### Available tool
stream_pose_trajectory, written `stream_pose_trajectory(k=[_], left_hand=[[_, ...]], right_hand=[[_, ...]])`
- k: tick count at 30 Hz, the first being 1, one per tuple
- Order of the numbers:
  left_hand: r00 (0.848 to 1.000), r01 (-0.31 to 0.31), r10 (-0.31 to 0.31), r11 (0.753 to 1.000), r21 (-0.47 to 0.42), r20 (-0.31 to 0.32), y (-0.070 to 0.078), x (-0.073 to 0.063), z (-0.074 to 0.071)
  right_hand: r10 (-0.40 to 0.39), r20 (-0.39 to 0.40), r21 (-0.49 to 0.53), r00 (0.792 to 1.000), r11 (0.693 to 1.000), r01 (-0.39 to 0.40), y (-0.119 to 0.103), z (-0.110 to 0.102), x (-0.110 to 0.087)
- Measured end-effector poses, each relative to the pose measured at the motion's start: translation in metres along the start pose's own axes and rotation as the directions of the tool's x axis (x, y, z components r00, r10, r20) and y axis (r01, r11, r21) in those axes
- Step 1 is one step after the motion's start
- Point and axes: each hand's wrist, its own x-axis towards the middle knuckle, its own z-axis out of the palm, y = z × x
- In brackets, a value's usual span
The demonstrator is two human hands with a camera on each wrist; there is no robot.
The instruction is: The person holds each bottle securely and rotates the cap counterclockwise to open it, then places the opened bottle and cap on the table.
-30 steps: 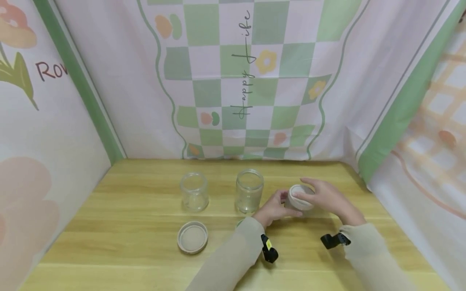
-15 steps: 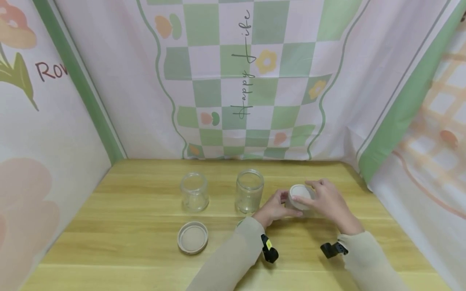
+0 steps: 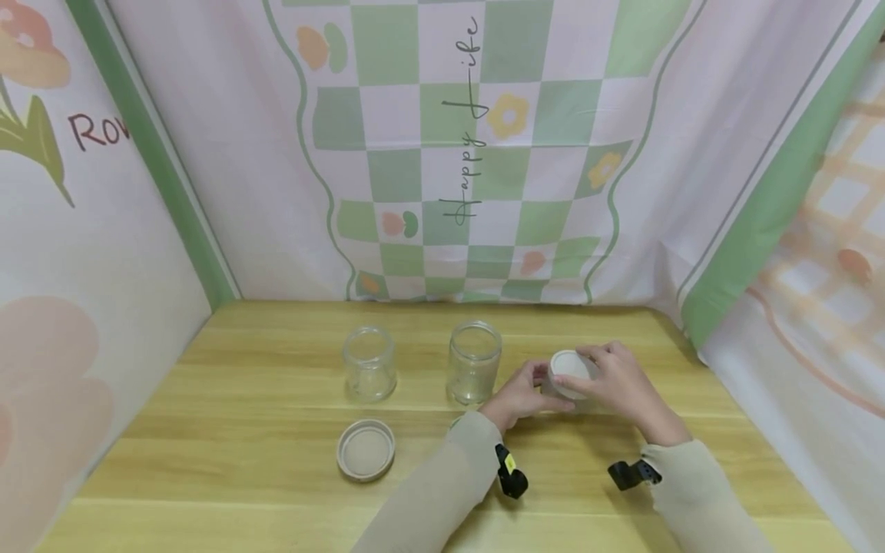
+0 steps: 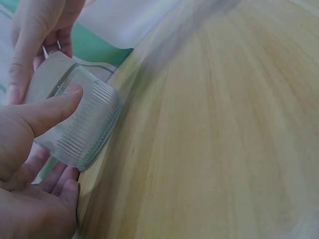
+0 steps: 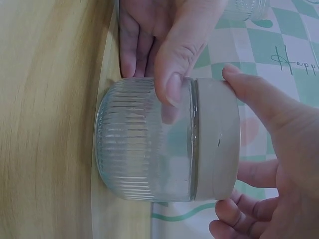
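A short ribbed clear jar (image 5: pixel 134 144) stands on the table at the right, with a pale beige lid (image 3: pixel 572 372) seated on its mouth. My left hand (image 3: pixel 522 397) grips the jar's side, thumb across the glass in both wrist views. My right hand (image 3: pixel 625 388) holds the lid by its rim, thumb on one side and fingers on the other, as the right wrist view shows. In the left wrist view the lid (image 4: pixel 50 77) sits against the jar's rim. Left of my hands stand a taller lidless jar (image 3: pixel 474 365) and a shorter lidless jar (image 3: pixel 369 365).
Another beige lid (image 3: pixel 366 452) lies with its hollow side up at the front left of the wooden table (image 3: pixel 228 430). A greenish round edge (image 3: pixel 455 422) peeks out beside my left sleeve. A patterned curtain (image 3: pixel 456 153) hangs behind the table.
The lid has gone from tilted to level on the jar. My right hand has turned and shifted its fingers round the rim. My left hand keeps its place.
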Motion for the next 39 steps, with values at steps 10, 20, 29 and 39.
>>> stream_pose_trajectory(k=[10,20,29,39], left_hand=[[1.0,0.009,-0.009,1.0,0.01,-0.005,0.001,-0.001,0.0],[1.0,0.01,-0.01,1.0,0.024,-0.005,0.0,0.0,0.0],[1.0,0.004,-0.004,1.0,0.028,0.001,-0.002,0.002,0.0],[1.0,0.007,-0.007,1.0,0.019,0.012,-0.001,0.001,-0.002]], right_hand=[[-0.012,0.044,0.045,0.999,0.999,0.01,0.005,-0.002,0.001],[-0.123,0.203,0.172,0.971,0.981,0.089,0.022,-0.013,0.011],[-0.244,0.366,0.305,0.898,0.943,0.133,0.029,-0.027,0.024],[-0.293,0.447,0.325,0.845,0.933,0.151,0.025,-0.032,0.029]])
